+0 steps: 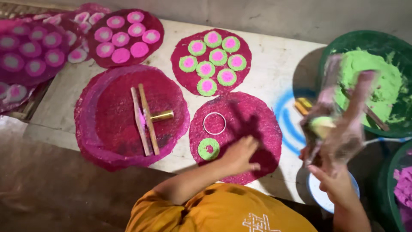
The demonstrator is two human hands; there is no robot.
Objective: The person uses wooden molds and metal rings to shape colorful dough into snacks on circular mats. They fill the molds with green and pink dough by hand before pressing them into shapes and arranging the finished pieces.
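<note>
**Left hand flat on the magenta disc, right hand raised and blurred**

I see my left hand (240,154) resting palm down on the magenta disc (236,135) at the near edge of the bench (274,64). Its grip is open, fingers spread and lying on the disc's surface, holding nothing. Just beside the fingertips, toward the disc's left side, sits a green ring of paste with a pink centre (208,148); farther in lies a thin metal ring (214,123), apart from the hand.

My right hand (339,129) is lifted near the bench's right edge, in front of the green tub of green powder (373,83). It is smeared by motion. Something pale green shows within it, but I cannot tell how far the grip is closed or what it holds.

Open room is scarce. A filled disc with seven green-and-pink rounds (211,61) sits at the far edge, and a stack of magenta sheets (128,116) carrying two wooden sticks (145,119) and a brass tube (162,115) takes the left side. Bare bench shows between the discs and the tub.

The left forearm reaches in from the near edge, angled rightward; the right forearm rises steeply.
</note>
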